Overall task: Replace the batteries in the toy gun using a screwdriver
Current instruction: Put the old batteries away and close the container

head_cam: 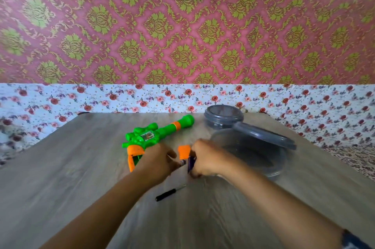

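Now, with the toy gun (pixel 154 137) grip open and its orange cover (pixel 184 151) off, my right hand (pixel 205 159) pinches a purple battery (pixel 191 163) and my left hand (pixel 158 161) another, which next need seating.

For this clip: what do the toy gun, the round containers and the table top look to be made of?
Toy gun: moulded plastic, glossy green and orange with highlights.
Containers: translucent grey plastic, smooth; the table shows faintly through the nearer bowl.
Table: grey wood-grain surface, matte; probably laminate, though solid wood cannot be ruled out.
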Action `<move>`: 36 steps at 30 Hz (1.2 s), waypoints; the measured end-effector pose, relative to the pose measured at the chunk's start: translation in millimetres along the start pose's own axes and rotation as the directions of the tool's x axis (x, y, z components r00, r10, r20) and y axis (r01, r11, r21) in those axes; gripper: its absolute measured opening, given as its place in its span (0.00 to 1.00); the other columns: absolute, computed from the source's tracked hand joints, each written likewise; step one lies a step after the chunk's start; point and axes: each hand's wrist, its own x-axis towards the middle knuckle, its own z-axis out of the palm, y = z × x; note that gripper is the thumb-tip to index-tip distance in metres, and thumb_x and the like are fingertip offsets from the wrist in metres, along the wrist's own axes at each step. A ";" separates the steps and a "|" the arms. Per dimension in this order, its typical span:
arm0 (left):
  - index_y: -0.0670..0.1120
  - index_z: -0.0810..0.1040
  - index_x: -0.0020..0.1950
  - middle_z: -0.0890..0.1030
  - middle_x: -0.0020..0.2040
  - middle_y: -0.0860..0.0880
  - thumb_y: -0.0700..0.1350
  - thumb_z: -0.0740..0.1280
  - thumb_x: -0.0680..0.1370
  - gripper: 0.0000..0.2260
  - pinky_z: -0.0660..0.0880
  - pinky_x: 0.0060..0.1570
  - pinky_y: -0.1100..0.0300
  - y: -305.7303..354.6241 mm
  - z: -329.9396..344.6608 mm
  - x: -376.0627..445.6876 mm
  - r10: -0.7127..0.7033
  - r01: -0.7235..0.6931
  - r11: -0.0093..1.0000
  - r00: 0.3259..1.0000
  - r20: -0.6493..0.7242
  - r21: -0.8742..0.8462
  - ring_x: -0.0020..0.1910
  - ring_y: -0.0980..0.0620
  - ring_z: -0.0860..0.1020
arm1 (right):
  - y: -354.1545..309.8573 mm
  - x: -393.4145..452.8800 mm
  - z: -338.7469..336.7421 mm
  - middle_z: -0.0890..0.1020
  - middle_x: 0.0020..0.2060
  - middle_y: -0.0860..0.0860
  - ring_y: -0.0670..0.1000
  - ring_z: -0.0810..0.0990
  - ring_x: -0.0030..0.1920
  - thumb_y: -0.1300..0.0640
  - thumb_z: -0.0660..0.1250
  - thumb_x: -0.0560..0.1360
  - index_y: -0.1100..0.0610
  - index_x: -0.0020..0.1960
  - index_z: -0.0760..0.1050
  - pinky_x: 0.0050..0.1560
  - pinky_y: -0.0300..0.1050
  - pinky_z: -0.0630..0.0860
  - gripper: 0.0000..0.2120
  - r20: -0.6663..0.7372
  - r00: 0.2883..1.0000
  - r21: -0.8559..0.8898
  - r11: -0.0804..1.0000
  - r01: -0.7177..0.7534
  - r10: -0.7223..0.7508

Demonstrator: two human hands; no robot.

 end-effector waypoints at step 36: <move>0.48 0.76 0.62 0.78 0.61 0.52 0.43 0.65 0.77 0.14 0.69 0.56 0.71 1.8 29.6 -12.4 0.240 -0.273 0.949 0.949 -0.204 -0.157 0.57 0.57 0.76 | 61.9 -37.9 -33.7 0.82 0.45 0.48 0.49 0.79 0.47 0.56 0.67 0.73 0.52 0.48 0.79 0.49 0.49 0.77 0.05 -0.576 0.808 -0.031 0.991 0.129 -0.123</move>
